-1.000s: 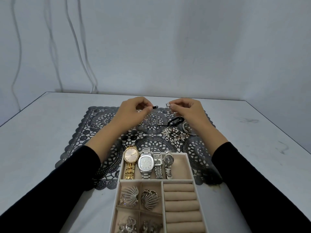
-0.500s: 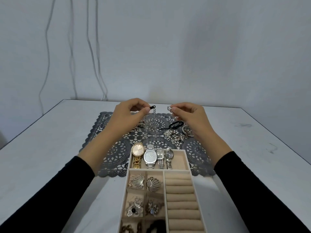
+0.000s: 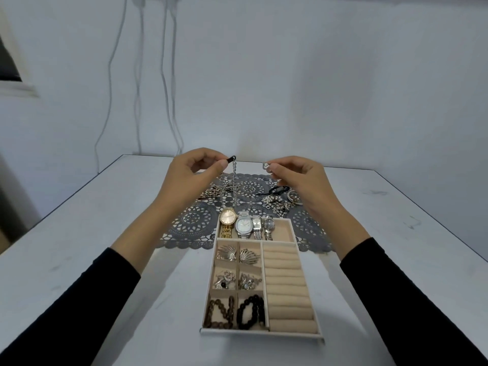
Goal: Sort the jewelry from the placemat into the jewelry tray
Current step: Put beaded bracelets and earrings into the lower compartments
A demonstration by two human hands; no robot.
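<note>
My left hand [image 3: 190, 173] pinches the black end of a silver chain [image 3: 234, 186], which hangs down over the grey lace placemat [image 3: 196, 223]. My right hand [image 3: 298, 178] pinches a small silver clasp [image 3: 265, 165]; whether it is the chain's other end I cannot tell. On the placemat lie a pearl cluster [image 3: 274, 201], a black cord piece [image 3: 277, 191], a bangle [image 3: 295, 198] and a gold-toned chain [image 3: 211, 192]. The beige jewelry tray [image 3: 284, 233] in front holds several watches [image 3: 247, 227], shell brooches [image 3: 237, 253], charms and bead bracelets [image 3: 235, 311].
The white table [image 3: 92, 233] ends at a wall behind the placemat. Its right edge runs diagonally at the far right. Cables [image 3: 163, 75] hang down the wall. The tray's right side has empty ring rolls [image 3: 286, 286].
Both hands have risen above the placemat, lifting the chain so it hangs. The camera has tilted, showing more of the tray's near end.
</note>
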